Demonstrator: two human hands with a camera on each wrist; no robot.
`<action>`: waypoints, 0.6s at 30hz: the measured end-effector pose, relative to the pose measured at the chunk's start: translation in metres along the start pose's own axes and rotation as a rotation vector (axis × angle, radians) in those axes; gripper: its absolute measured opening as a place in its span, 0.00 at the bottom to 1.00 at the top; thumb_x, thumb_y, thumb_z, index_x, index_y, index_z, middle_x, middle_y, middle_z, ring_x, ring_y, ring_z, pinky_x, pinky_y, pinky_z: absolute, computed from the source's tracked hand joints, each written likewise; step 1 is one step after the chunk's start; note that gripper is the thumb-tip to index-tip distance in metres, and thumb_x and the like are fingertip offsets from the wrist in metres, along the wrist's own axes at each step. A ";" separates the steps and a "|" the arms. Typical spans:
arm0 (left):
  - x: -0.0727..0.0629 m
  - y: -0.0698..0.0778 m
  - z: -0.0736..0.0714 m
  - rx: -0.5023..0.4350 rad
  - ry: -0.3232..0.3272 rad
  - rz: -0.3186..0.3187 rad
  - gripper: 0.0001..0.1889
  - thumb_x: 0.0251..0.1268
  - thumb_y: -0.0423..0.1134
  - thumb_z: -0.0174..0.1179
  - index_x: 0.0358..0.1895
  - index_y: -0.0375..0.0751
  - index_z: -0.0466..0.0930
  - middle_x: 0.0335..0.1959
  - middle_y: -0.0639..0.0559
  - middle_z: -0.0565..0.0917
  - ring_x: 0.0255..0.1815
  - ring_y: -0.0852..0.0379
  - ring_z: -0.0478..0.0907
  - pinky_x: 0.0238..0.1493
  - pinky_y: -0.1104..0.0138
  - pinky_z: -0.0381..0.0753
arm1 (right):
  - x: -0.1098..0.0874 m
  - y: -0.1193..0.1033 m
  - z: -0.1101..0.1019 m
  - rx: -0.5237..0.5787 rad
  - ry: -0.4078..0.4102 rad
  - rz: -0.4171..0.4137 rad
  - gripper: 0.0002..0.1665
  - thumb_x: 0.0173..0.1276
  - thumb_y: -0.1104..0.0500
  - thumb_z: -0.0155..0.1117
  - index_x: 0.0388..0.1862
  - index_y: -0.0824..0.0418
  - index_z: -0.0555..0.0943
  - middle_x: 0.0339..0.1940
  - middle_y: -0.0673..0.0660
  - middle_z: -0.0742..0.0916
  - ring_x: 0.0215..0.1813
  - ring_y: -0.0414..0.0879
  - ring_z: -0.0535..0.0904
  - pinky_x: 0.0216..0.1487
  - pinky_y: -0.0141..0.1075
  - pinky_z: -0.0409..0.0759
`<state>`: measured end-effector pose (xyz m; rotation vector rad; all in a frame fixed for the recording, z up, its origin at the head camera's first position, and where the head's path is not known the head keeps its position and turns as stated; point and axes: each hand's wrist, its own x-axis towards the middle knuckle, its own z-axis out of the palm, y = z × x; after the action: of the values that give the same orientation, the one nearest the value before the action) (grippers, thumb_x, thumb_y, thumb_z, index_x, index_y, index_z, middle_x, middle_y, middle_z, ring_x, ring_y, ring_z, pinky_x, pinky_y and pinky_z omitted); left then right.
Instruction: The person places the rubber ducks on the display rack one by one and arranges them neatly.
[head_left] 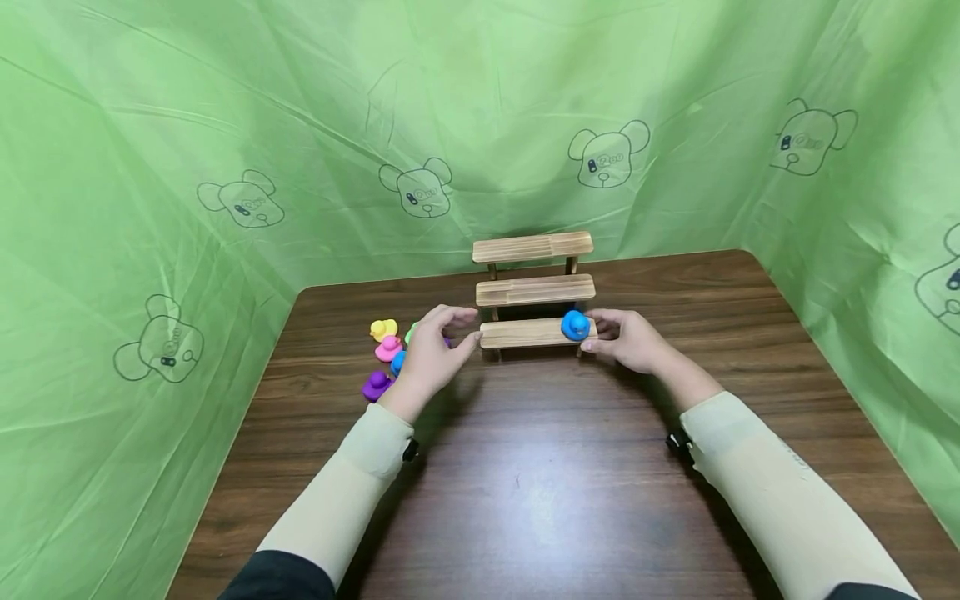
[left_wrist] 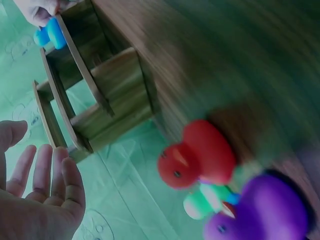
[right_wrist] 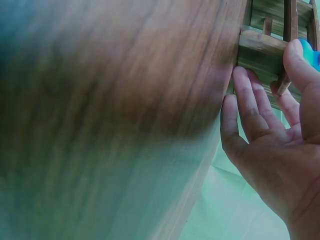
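- The left hand is hovering by the left end of the bottom step, thumb and fingers spread apart, nothing between them.
- The right hand is sitting by the step's right end, thumb and first finger apart on either side. I'm not able to tell if it is touching the wood.
- One blue duck is sitting on that bottom step, near its right end, just beside the right hand.
- Maybe both hands are standing at the ends so the wooden stand isn't sliding; that's my guess. Its flat steps are giving ducks somewhere level to sit.
- I'm counting one stand and three steps.
- On the tabletop, left of the stand, I'm seeing one yellow duck, one pink duck, one purple duck and another blue one, partly hidden.
- The left wrist view is showing a red duck too. The hand is hiding some, so I'm not getting a full count.
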<state>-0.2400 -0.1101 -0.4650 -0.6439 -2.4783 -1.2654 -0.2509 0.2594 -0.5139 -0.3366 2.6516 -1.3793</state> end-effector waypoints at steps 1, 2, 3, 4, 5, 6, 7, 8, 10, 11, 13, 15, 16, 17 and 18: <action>-0.002 -0.001 -0.003 -0.002 0.003 -0.003 0.16 0.64 0.35 0.75 0.54 0.43 0.87 0.47 0.53 0.87 0.48 0.51 0.86 0.48 0.57 0.87 | 0.000 0.000 0.000 0.001 0.000 0.000 0.36 0.67 0.55 0.79 0.71 0.63 0.78 0.52 0.64 0.88 0.51 0.57 0.85 0.48 0.42 0.86; -0.004 -0.002 -0.006 -0.002 0.007 -0.008 0.16 0.63 0.35 0.75 0.54 0.43 0.87 0.47 0.53 0.87 0.48 0.51 0.86 0.48 0.56 0.87 | 0.000 0.000 0.000 0.002 0.002 0.000 0.36 0.67 0.55 0.79 0.71 0.63 0.78 0.51 0.64 0.87 0.51 0.57 0.85 0.48 0.42 0.86; -0.006 -0.004 -0.008 -0.003 0.012 -0.009 0.16 0.63 0.34 0.74 0.55 0.43 0.87 0.48 0.53 0.87 0.49 0.49 0.85 0.49 0.55 0.87 | 0.000 0.000 0.000 0.004 0.003 0.001 0.36 0.67 0.55 0.79 0.71 0.63 0.78 0.51 0.64 0.87 0.51 0.57 0.85 0.47 0.42 0.86; -0.007 -0.004 -0.012 0.002 0.018 -0.012 0.16 0.64 0.35 0.74 0.55 0.43 0.87 0.48 0.53 0.87 0.49 0.50 0.85 0.49 0.54 0.86 | 0.000 0.000 0.000 0.005 0.003 0.004 0.36 0.67 0.56 0.79 0.71 0.63 0.78 0.51 0.64 0.87 0.51 0.57 0.85 0.47 0.41 0.86; -0.009 -0.005 -0.015 0.005 0.024 -0.018 0.16 0.64 0.35 0.74 0.55 0.43 0.87 0.48 0.53 0.87 0.49 0.51 0.85 0.49 0.54 0.86 | 0.001 0.000 0.001 0.005 0.002 0.001 0.36 0.67 0.56 0.79 0.71 0.64 0.78 0.51 0.65 0.87 0.51 0.57 0.85 0.47 0.41 0.86; -0.011 -0.006 -0.018 0.013 0.032 -0.025 0.16 0.64 0.35 0.74 0.55 0.45 0.87 0.48 0.53 0.87 0.48 0.52 0.84 0.48 0.55 0.86 | 0.001 0.000 0.001 0.006 0.003 0.003 0.36 0.67 0.56 0.79 0.71 0.64 0.78 0.51 0.65 0.87 0.51 0.57 0.85 0.47 0.41 0.86; -0.013 -0.006 -0.021 0.023 0.040 -0.030 0.16 0.64 0.36 0.74 0.55 0.45 0.88 0.48 0.54 0.86 0.47 0.54 0.84 0.47 0.56 0.85 | 0.002 0.000 0.001 0.005 0.002 0.004 0.36 0.67 0.56 0.79 0.71 0.64 0.78 0.51 0.65 0.87 0.51 0.57 0.85 0.47 0.41 0.86; -0.015 -0.007 -0.023 0.030 0.050 -0.034 0.16 0.64 0.36 0.74 0.54 0.46 0.88 0.48 0.54 0.86 0.47 0.54 0.83 0.45 0.57 0.84 | 0.002 0.001 0.002 0.003 0.001 0.003 0.36 0.67 0.55 0.79 0.71 0.63 0.78 0.51 0.65 0.87 0.51 0.56 0.85 0.48 0.40 0.86; -0.019 -0.008 -0.029 0.047 0.066 -0.045 0.15 0.64 0.36 0.75 0.54 0.47 0.88 0.48 0.54 0.86 0.47 0.56 0.82 0.44 0.57 0.83 | 0.002 0.001 0.002 -0.003 -0.004 0.001 0.36 0.67 0.55 0.79 0.72 0.63 0.78 0.52 0.64 0.87 0.51 0.56 0.85 0.49 0.40 0.85; -0.020 -0.010 -0.032 0.052 0.074 -0.047 0.15 0.64 0.36 0.75 0.53 0.46 0.89 0.48 0.54 0.86 0.47 0.55 0.83 0.43 0.56 0.83 | 0.002 0.002 0.002 -0.004 -0.004 -0.001 0.37 0.67 0.55 0.79 0.72 0.63 0.78 0.52 0.64 0.87 0.51 0.56 0.85 0.49 0.41 0.85; -0.023 -0.013 -0.039 0.046 0.087 -0.057 0.15 0.63 0.34 0.75 0.53 0.46 0.89 0.47 0.54 0.86 0.47 0.53 0.83 0.43 0.55 0.84 | 0.001 0.002 0.001 -0.005 -0.003 0.000 0.37 0.67 0.55 0.79 0.72 0.63 0.78 0.51 0.64 0.88 0.51 0.56 0.85 0.49 0.41 0.85; -0.026 -0.019 -0.045 0.042 0.095 -0.072 0.16 0.62 0.33 0.75 0.53 0.46 0.89 0.45 0.53 0.86 0.47 0.50 0.84 0.45 0.52 0.84 | 0.001 0.001 0.000 -0.002 -0.002 -0.001 0.36 0.67 0.55 0.78 0.72 0.63 0.78 0.51 0.64 0.88 0.51 0.56 0.85 0.49 0.41 0.86; -0.028 -0.022 -0.049 0.032 0.097 -0.079 0.16 0.61 0.32 0.75 0.53 0.45 0.89 0.45 0.52 0.86 0.47 0.49 0.83 0.47 0.52 0.84 | 0.000 0.001 0.000 0.001 -0.002 -0.003 0.37 0.67 0.55 0.78 0.72 0.63 0.77 0.51 0.64 0.88 0.51 0.57 0.85 0.48 0.41 0.86; -0.029 -0.025 -0.053 0.028 0.097 -0.086 0.16 0.61 0.31 0.74 0.53 0.45 0.89 0.45 0.52 0.85 0.47 0.48 0.83 0.47 0.51 0.85 | 0.000 0.001 0.000 0.004 -0.002 -0.004 0.37 0.67 0.55 0.79 0.72 0.63 0.77 0.51 0.64 0.88 0.51 0.57 0.85 0.48 0.41 0.86; -0.031 -0.028 -0.056 0.027 0.095 -0.094 0.17 0.61 0.30 0.74 0.53 0.45 0.89 0.46 0.51 0.85 0.48 0.48 0.83 0.48 0.50 0.85 | 0.000 0.001 0.000 0.004 -0.002 -0.003 0.37 0.67 0.55 0.78 0.72 0.63 0.77 0.52 0.65 0.88 0.51 0.57 0.85 0.48 0.40 0.86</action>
<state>-0.2246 -0.1784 -0.4653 -0.4541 -2.4691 -1.2624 -0.2511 0.2600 -0.5145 -0.3420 2.6475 -1.3835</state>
